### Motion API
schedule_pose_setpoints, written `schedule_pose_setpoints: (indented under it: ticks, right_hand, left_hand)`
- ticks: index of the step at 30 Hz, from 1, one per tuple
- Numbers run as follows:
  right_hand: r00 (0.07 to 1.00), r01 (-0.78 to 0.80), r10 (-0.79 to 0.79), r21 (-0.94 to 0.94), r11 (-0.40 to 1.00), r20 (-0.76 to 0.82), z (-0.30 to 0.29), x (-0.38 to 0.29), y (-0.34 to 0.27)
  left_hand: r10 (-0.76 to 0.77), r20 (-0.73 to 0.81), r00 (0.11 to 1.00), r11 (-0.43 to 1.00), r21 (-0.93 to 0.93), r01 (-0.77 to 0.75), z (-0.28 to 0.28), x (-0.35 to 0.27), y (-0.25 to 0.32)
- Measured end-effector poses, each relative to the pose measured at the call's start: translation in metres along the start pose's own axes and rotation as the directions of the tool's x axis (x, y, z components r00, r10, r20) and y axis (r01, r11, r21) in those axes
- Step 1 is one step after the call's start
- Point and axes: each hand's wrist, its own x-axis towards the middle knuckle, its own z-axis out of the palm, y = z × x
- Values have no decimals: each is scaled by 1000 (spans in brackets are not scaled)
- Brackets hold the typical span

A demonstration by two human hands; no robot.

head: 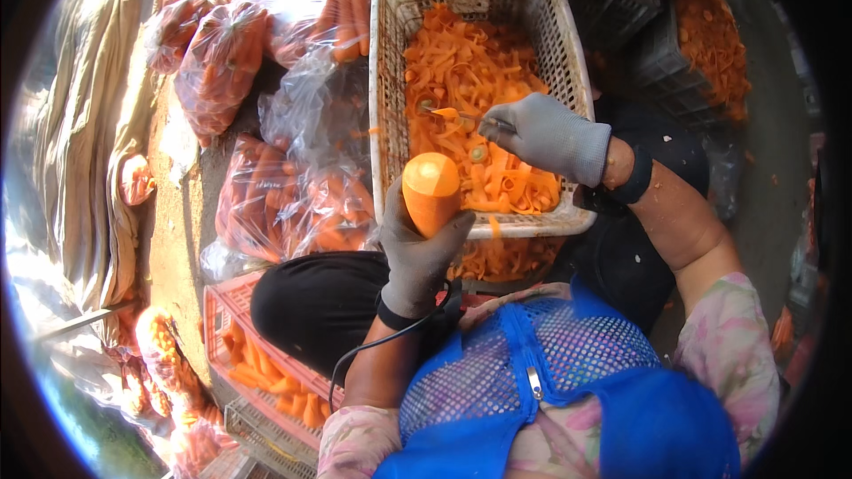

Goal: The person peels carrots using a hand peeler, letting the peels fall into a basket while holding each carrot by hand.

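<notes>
My left hand [421, 259], in a grey glove, is closed around a thick carrot [426, 203]. The carrot stands upright with a smooth, flat-cut end facing up, over the near left rim of a white plastic basket [379, 90]. In the same kind of glove, my right hand [539, 136] grips a slim-bladed tool, likely a knife or peeler [469, 116], whose handle is mostly hidden by the fingers. A small orange carrot piece [444, 112] is on its blade. Below lie curled carrot peelings [466, 66] and a few cut carrot tops [478, 153], filling much of the basket.
Clear plastic bags of carrots [223, 66] crowd the left side. A pink crate of peeled carrots [219, 346] stands by my left knee. At the far right, a grey crate [665, 70] is heaped with peelings [712, 46]. Dark and red crates [616, 10] sit behind the basket.
</notes>
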Motion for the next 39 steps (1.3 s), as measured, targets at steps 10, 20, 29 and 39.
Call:
schedule_pose_setpoints:
  ticks: [10,20,29,39]
  right_hand:
    - [877,471,-480,-201,859,1,2,-21,-30]
    - [957,-39,167,-466,884,236,-1,13,25]
    - [995,23,-18,-43,999,99,3,3,13]
    - [992,123,-120,-108,987,33,34,27,46]
  left_hand:
    - [314,127,941,874,348,-339,-1,2,5]
    - [586,325,742,494,583,-645,-2,1,14]
    - [636,332,697,297,728,-618,-14,7,12]
    - [6,355,935,665,-700,262,-7,0,37]
